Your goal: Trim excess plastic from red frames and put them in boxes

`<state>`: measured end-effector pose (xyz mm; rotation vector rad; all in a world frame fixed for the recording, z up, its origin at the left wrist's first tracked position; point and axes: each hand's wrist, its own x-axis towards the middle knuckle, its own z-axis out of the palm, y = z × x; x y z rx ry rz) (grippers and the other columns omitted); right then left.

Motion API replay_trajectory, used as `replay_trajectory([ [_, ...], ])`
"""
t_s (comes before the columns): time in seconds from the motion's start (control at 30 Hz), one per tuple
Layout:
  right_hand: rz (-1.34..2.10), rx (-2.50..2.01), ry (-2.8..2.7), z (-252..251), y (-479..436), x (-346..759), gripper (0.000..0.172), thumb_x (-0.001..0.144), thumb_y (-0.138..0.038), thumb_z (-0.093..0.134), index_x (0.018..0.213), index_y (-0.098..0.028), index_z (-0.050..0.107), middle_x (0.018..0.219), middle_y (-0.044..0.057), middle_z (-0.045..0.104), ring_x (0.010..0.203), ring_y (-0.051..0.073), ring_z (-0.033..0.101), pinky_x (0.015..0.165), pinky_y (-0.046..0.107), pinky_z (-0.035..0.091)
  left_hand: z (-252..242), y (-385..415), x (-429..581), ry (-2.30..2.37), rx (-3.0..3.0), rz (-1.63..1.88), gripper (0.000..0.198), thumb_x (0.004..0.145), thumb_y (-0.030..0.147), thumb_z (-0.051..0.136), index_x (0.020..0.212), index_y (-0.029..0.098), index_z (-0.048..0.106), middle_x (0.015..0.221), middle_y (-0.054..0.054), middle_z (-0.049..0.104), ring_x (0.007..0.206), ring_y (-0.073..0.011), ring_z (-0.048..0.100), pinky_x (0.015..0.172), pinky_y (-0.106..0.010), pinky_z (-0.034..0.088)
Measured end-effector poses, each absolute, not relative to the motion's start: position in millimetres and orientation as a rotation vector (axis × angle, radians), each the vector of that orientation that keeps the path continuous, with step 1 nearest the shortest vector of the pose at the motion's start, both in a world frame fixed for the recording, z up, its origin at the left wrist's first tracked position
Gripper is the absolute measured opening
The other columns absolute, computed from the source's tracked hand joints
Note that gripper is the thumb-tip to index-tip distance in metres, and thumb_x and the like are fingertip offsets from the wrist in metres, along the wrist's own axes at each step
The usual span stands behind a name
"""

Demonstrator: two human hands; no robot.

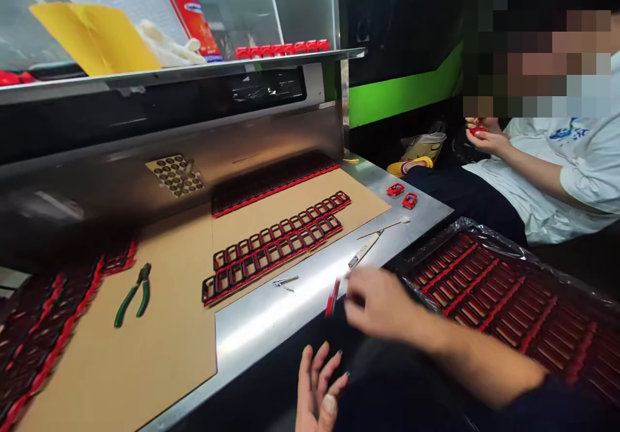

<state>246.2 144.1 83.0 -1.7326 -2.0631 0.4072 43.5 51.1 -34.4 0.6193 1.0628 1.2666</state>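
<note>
My left hand [320, 390] is raised below the table's front edge, palm up, fingers spread, holding nothing. My right hand [375, 299] is blurred at the table edge, its fingers curled. Close by its fingertips is a small red part [332, 298], seen edge-on; I cannot tell whether they grip it. Just beyond that hand lies a slim white-handled tool [364, 251] with a small dark window, and beside it a cotton swab [387, 226]. Two rows of small black and red frames [276, 257] sit on the cardboard [169, 348].
Green-handled pliers [134, 296] lie left. Small metal pieces [285, 283] rest near the front edge. Two red parts [402, 194] are at the right corner. A plastic-lined tray [465, 225] of frames stands right. A shelf [310, 59] overhangs the table. A co-worker [537, 161] sits behind, holding a red part.
</note>
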Motion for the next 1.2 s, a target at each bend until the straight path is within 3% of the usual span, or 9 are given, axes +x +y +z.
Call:
replay_trajectory([
  [0.17,1.067,-1.436,-1.948,10,60,195,0.026,0.074,-0.031,0.073,0.098,-0.020,0.071,0.114,0.008,0.068,0.098,0.023,0.064,0.085,0.033,0.050,-28,46,43,1.222,0.275,1.058,0.066,0.060,0.054,0.089,0.111,0.019,0.068,0.111,-0.012,0.074,0.106,-0.0302,0.071,0.087,-0.034,0.058],
  [0.27,1.654,-1.376,-1.517,-9,57,207,0.030,0.069,-0.043,0.078,0.084,-0.019,0.067,0.090,0.003,0.069,0.076,0.017,0.061,0.069,0.027,0.048,-16,34,32,1.183,0.242,0.937,0.050,0.065,0.044,0.089,0.102,0.017,0.068,0.090,-0.007,0.074,0.085,-0.0232,0.073,0.071,-0.029,0.059],
  [0.33,1.988,-1.392,-1.196,-14,62,219,0.040,0.070,-0.054,0.076,0.083,-0.018,0.063,0.067,-0.002,0.060,0.057,0.011,0.049,0.053,0.023,0.037,-9,27,27,1.190,0.231,0.922,0.045,0.065,0.042,0.088,0.096,0.017,0.066,0.079,-0.003,0.070,0.072,-0.0185,0.070,0.062,-0.027,0.059],
  [0.47,2.301,-1.231,-1.040,-10,72,227,0.040,0.072,-0.052,0.077,0.082,-0.016,0.062,0.065,-0.003,0.058,0.053,0.007,0.041,0.048,0.021,0.028,-7,19,20,1.192,0.513,0.817,0.053,0.072,0.045,0.081,0.115,0.019,0.064,0.073,0.003,0.062,0.051,-0.0106,0.060,0.044,-0.020,0.049],
  [0.57,2.392,-1.073,-1.078,-4,76,218,0.037,0.070,-0.045,0.082,0.083,-0.016,0.063,0.062,-0.006,0.054,0.053,0.006,0.042,0.050,0.020,0.030,-6,13,13,1.165,0.837,0.695,0.051,0.083,0.047,0.072,0.123,0.016,0.063,0.068,0.002,0.063,0.052,-0.0112,0.061,0.049,-0.022,0.050],
  [0.67,2.382,-0.995,-0.942,-6,78,207,0.043,0.070,-0.046,0.085,0.091,-0.017,0.060,0.061,-0.008,0.054,0.049,0.006,0.042,0.047,0.019,0.031,-1,10,10,1.272,1.158,0.782,0.036,0.090,0.045,0.066,0.110,0.016,0.069,0.069,-0.001,0.065,0.057,-0.0124,0.062,0.055,-0.024,0.052],
  [0.83,2.215,-1.042,-0.799,-16,72,194,0.049,0.078,-0.057,0.076,0.106,-0.017,0.064,0.071,-0.003,0.063,0.051,0.007,0.051,0.046,0.019,0.038,7,8,13,1.359,1.643,1.053,0.012,0.088,0.030,0.072,0.091,0.019,0.068,0.080,-0.001,0.067,0.070,-0.0117,0.064,0.062,-0.023,0.054],
  [0.93,2.122,-1.089,-0.833,-18,68,193,0.043,0.084,-0.057,0.070,0.100,-0.017,0.069,0.081,0.002,0.069,0.057,0.008,0.056,0.049,0.019,0.041,7,7,14,1.426,1.736,1.039,0.010,0.088,0.026,0.072,0.089,0.018,0.065,0.079,0.000,0.065,0.067,-0.0108,0.062,0.059,-0.022,0.053],
  [1.2,2.075,-1.121,-1.032,-11,65,200,0.040,0.088,-0.055,0.065,0.084,-0.016,0.074,0.080,0.004,0.068,0.065,0.012,0.056,0.054,0.023,0.045,0,8,15,1.437,1.793,0.955,0.007,0.091,0.026,0.069,0.089,0.019,0.066,0.079,-0.001,0.065,0.066,-0.0106,0.062,0.057,-0.020,0.052],
])
